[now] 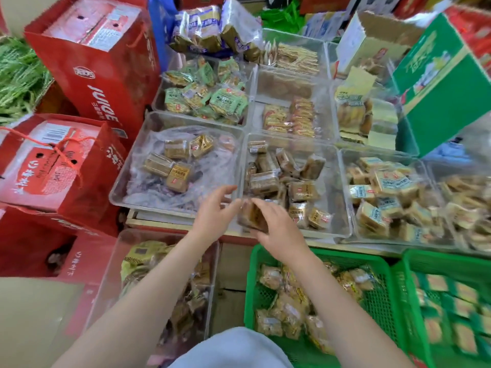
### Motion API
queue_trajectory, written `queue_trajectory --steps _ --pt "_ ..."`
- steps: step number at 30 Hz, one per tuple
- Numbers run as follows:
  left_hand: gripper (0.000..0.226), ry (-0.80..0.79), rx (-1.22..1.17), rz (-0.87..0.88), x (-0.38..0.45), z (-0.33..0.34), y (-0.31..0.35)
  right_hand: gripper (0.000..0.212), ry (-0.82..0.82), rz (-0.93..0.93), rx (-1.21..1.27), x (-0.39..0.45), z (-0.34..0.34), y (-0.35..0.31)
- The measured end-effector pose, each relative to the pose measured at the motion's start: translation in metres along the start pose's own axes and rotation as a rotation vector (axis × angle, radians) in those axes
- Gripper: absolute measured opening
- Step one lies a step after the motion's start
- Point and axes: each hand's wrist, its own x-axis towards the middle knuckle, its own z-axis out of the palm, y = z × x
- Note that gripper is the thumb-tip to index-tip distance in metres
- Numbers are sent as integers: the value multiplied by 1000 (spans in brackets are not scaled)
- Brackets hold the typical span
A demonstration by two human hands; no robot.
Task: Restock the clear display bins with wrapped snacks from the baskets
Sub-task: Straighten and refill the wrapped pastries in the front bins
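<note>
My right hand (279,229) grips a brown wrapped snack (251,216) at the near left corner of a clear display bin (342,229) that holds several similar brown snacks. My left hand (216,211) hovers just left of it with relaxed fingers, at the wall between this bin and the clear bin on the left (119,192), which holds a few brown snacks on crumpled plastic. Below my right arm a green basket (252,274) contains several wrapped snacks.
More clear bins of wrapped snacks fill the shelf behind and to the right (393,187). A second green basket (406,261) sits at the lower right. Red juice cartons (87,75) stack on the left. A clear bin (106,288) of snacks stands below my left arm. A green box (446,96) leans at the right.
</note>
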Motion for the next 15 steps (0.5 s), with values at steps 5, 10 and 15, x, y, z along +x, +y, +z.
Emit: queue_trajectory --steps 5,10,15 --pt "65 -264 777 60 9 39 -34 39 246 207 44 -4 -51 68" --pt "68 -281 887 98 7 42 -42 49 274 418 -30 33 -54 139" --pt "68 -287 921 83 6 42 -40 79 -12 489 -105 57 -40 159"
